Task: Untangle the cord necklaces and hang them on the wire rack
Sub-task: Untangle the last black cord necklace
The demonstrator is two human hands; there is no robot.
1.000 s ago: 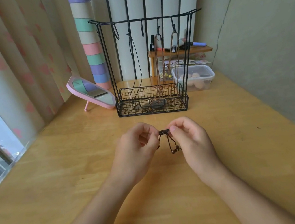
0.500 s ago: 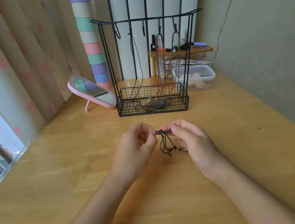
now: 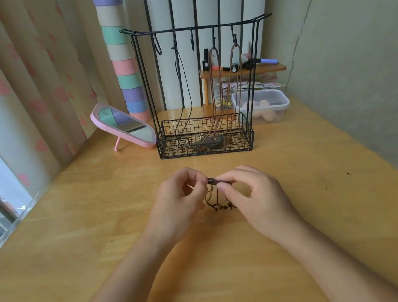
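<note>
Toward the far edge of the worktop (image 3: 78, 244), the wire rack (image 3: 201, 26) is stood straight ahead of the hands. Above the worktop's middle, the left hand (image 3: 175, 205) and right hand (image 3: 258, 198) are both pinched on a tangled cord necklace (image 3: 213, 181), which is held crosswise with its beaded ends dangling.

Left hand (image 3: 177, 205) and right hand (image 3: 258, 198) meet, fingers (image 3: 232, 175) pinching.

Over a light wooden tabletop (image 3: 78, 244), the left hand (image 3: 175, 205) and right hand (image 3: 258, 198) pinch a tangled dark brown cord necklace (image 3: 215, 194) between them, its beaded ends dangling. Behind stands a black wire rack (image 3: 198, 87) with hooks and a basket base; one black cord (image 3: 184, 89) and two brown cords (image 3: 225, 90) hang from it. A pink-framed mirror (image 3: 124, 125) leans to its left, a clear plastic container (image 3: 263, 109) sits to its right.
</note>
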